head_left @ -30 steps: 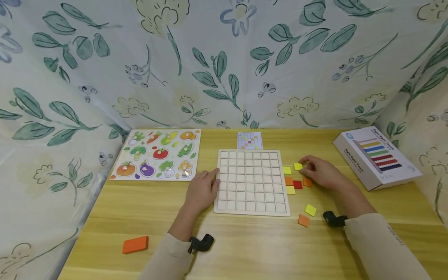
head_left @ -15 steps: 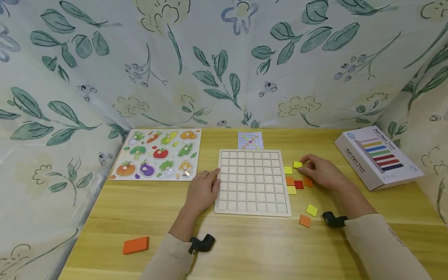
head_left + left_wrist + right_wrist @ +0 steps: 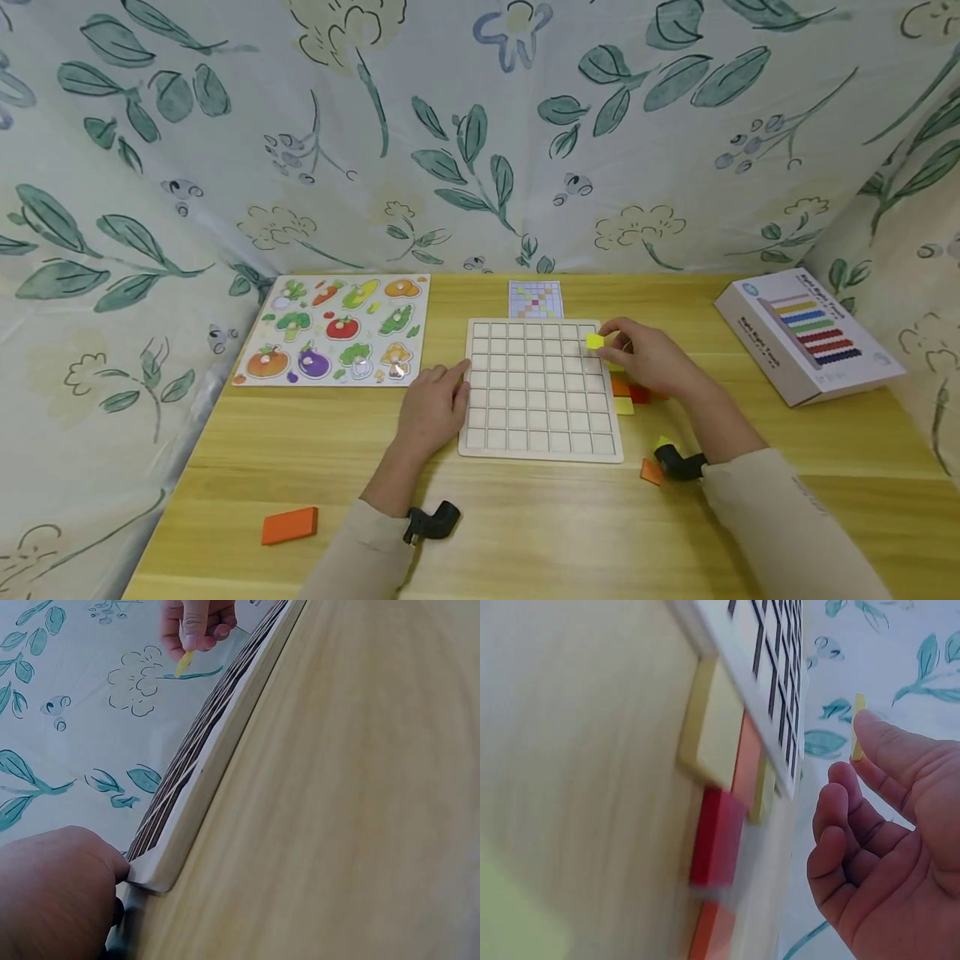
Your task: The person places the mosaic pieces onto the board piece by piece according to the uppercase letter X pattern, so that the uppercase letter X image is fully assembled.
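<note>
A yellow square tile (image 3: pixel 595 342) is pinched between the thumb and fingers of my right hand (image 3: pixel 647 358), raised over the upper right corner of the wooden grid board (image 3: pixel 519 397). The right wrist view shows this tile (image 3: pixel 859 731) edge-on, the other fingers curled loosely below it. My left hand (image 3: pixel 432 410) rests against the board's left edge, fingers touching its rim. Beside the board's right edge lie a pale yellow tile (image 3: pixel 623 406), an orange tile (image 3: pixel 620 387) and a red tile (image 3: pixel 718 832). My right hand partly hides this group.
An orange tile (image 3: pixel 651 472) lies below, near a yellow one mostly covered by my right wrist camera. A small pattern card (image 3: pixel 535 299) is behind the board. A vegetable puzzle (image 3: pixel 333 332) lies left, a white box (image 3: pixel 808 337) right, an orange block (image 3: pixel 289 526) at front left.
My right hand has lifted the yellow tile off the table and carried it left to the board's upper right corner. My left hand stays at the board's left edge.
</note>
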`<state>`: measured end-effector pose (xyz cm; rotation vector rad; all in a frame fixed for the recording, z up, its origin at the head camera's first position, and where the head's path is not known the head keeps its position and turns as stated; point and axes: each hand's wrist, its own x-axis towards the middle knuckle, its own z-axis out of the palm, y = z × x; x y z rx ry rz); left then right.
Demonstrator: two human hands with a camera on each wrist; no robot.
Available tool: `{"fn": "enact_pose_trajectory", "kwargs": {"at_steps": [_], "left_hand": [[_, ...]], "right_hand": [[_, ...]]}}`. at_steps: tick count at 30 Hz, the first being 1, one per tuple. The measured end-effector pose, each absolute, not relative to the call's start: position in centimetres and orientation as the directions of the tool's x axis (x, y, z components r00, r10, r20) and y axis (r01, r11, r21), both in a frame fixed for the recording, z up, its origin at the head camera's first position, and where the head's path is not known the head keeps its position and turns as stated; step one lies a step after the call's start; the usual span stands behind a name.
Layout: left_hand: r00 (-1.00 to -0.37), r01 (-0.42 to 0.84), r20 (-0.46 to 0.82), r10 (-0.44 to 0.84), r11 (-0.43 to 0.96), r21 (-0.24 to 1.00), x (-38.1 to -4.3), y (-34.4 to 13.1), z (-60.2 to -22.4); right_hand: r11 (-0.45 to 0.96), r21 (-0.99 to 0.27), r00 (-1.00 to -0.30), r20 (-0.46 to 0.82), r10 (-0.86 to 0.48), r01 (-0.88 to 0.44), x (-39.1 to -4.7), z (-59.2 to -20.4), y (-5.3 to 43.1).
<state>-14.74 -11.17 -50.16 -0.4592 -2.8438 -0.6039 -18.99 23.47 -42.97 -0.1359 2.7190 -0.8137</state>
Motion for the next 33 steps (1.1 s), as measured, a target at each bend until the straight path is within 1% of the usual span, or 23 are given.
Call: {"fn": "enact_pose_trajectory", "kwargs": {"at_steps": [4,10,17,26,33], "left_hand": [[-0.928,0.345,0.265,0.260,0.869,0.354,-14.7,-11.1,-50.1],[-0.929,0.346,0.253,0.269,0.874,0.341,-14.9,-11.0,-49.9],[-0.929,0.348,0.250,0.274,0.878,0.329,-14.9,-11.0,-50.0],[-0.942,0.321,0.207,0.263,0.885,0.337,-14.7,-10.9,-49.6],[-0.944,0.315,0.206,0.257,0.889,0.332,-14.6,-10.9,-49.6]], "right_hand": [[0.822,-0.568,-0.944,-0.249,-0.216,-0.038,-19.2,-42.8,21.6],[0.803,-0.595,-0.936,-0.260,-0.236,-0.037,-19.6,-43.0,18.9],[0.786,-0.607,-0.933,-0.202,-0.296,-0.118,-20.4,-43.9,15.9],[0.743,-0.659,-0.944,-0.160,-0.289,-0.116,-21.0,-44.4,12.1],[0.767,-0.632,-0.947,-0.169,-0.274,-0.109,-21.3,-45.0,10.2]]}}
